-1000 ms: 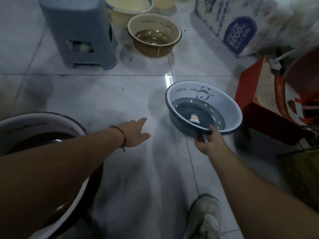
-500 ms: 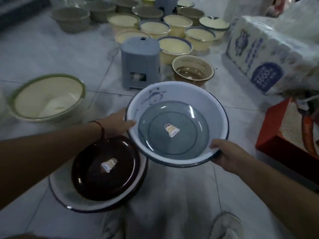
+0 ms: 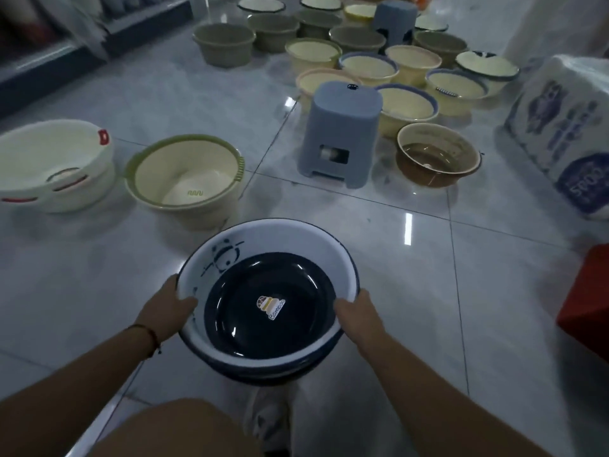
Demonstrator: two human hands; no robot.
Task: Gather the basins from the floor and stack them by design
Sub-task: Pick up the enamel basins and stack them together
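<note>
Since half a second ago, the panda-print basin (image 3: 263, 255) has come to sit nested on top of the stack of matching basins (image 3: 270, 371), which the person now holds up in front of the body, above the tiled floor (image 3: 412, 291). The left hand (image 3: 166, 311) grips the left rim, thumb hooked over the white inner wall and the other fingers hidden beneath; the right hand (image 3: 357, 313) clamps the right rim the same way. The top basin has a white wall, a dark blue base and a small sticker (image 3: 270, 304) at its centre (the panda drawing sits on the far left wall). A thin cord bracelet (image 3: 150, 334) circles the left wrist. On the floor ahead to the left stand a cream basin with a green rim (image 3: 184, 179) and, just beside it, a white basin with red handles (image 3: 52, 163). A grey-blue plastic stool (image 3: 341, 133) stands farther ahead, with a brown basin (image 3: 436, 155) near its right side. Behind them sit many cream and olive basins (image 3: 369, 65) in close rows. A wrapped pack of tissue (image 3: 566, 127) lies at the right.
</note>
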